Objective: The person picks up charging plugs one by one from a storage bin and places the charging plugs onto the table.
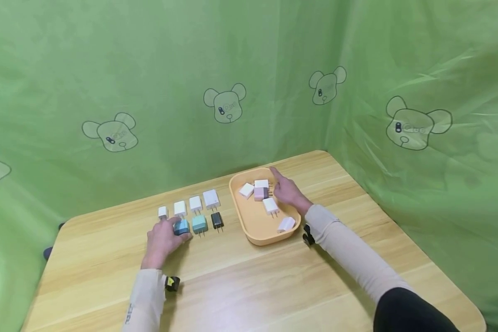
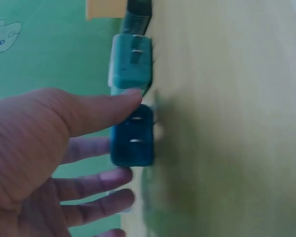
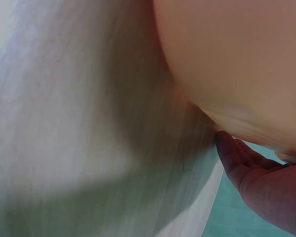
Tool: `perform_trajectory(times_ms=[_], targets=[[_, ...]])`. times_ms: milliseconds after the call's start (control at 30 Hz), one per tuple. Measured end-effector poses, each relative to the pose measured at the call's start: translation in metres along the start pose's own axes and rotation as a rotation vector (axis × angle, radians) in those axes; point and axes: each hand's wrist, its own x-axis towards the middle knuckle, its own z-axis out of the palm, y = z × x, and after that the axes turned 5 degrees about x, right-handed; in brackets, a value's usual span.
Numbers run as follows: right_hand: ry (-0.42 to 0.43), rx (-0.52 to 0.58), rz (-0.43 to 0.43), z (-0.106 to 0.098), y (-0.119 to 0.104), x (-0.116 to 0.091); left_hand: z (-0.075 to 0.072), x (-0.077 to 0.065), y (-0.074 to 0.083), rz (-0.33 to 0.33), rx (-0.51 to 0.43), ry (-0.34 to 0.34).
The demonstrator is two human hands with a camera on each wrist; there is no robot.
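Left hand (image 1: 164, 237) on blue charger (image 1: 182, 227) (pinched), right hand (image 1: 288, 190) gripping tray (image 1: 252, 220)

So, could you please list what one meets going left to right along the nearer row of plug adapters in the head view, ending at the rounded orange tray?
Boxy blue plug adapter, boxy teal plug adapter, slim black plug adapter, rounded orange tray.

Head view has boxy blue plastic charger (image 1: 182, 227) partly covered by left hand (image 1: 163, 239) and black sleeve (image 1: 411, 312) cut off at bottom; right wrist view crops rounded orange plastic tray (image 3: 237, 59) top and right.
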Motion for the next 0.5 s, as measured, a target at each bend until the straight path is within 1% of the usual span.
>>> perform_trajectory(times_ms=[100, 167, 233, 367, 500], targets=[[-0.015, 0.014, 0.009, 0.000, 0.001, 0.000, -0.005, -0.003, 0.000, 0.000, -0.026, -0.018], [-0.017, 0.020, 0.009, -0.001, 0.000, 0.001, -0.009, -0.004, 0.003, 0.006, -0.036, -0.003], [-0.009, 0.025, 0.004, -0.001, 0.000, 0.001, -0.014, -0.004, 0.008, 0.024, -0.040, 0.032], [0.001, 0.038, 0.002, -0.002, -0.001, 0.001, -0.020, -0.002, 0.025, 0.066, -0.032, 0.106], [-0.013, 0.051, 0.028, -0.001, -0.001, 0.001, -0.019, -0.001, 0.045, 0.109, -0.046, 0.158]])
